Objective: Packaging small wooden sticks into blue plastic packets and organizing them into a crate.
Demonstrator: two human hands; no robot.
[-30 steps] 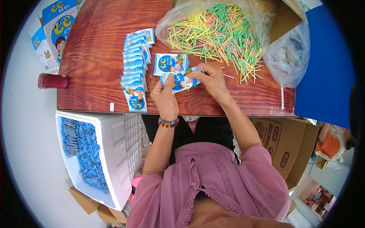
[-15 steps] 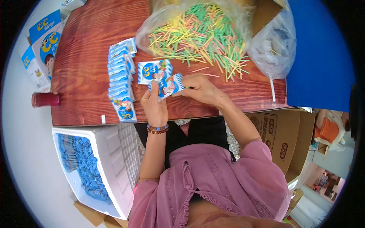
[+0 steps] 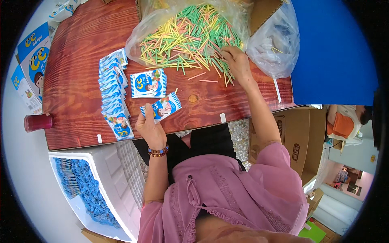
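My left hand (image 3: 152,131) pinches a small blue and white packet (image 3: 163,107) near the table's front edge. A short pale yellow stick (image 3: 176,90) juts out at its right end. Just beyond lie other packets (image 3: 148,84) of the same kind, flat on the wood. Out to the right, my right hand (image 3: 239,64) is at the edge of a heap of thin coloured sticks (image 3: 192,36), fingers bent together against them. Whatever is between those fingertips is too small to make out. The heap, in green, yellow and pink, spills from a clear plastic bag (image 3: 137,42).
An overlapping row of packets (image 3: 112,93) lies at left on the red-brown table (image 3: 81,48). A red jar (image 3: 38,122) stands at the left edge. Below is a white foam box (image 3: 117,174) holding blue packets. Another clear bag (image 3: 275,52) and a cardboard box (image 3: 302,137) are at right.
My right hand has left the packet and moved right and away from me to the stick heap. My left hand keeps the packet, now apart from those on the table. The whole view has shifted slightly.
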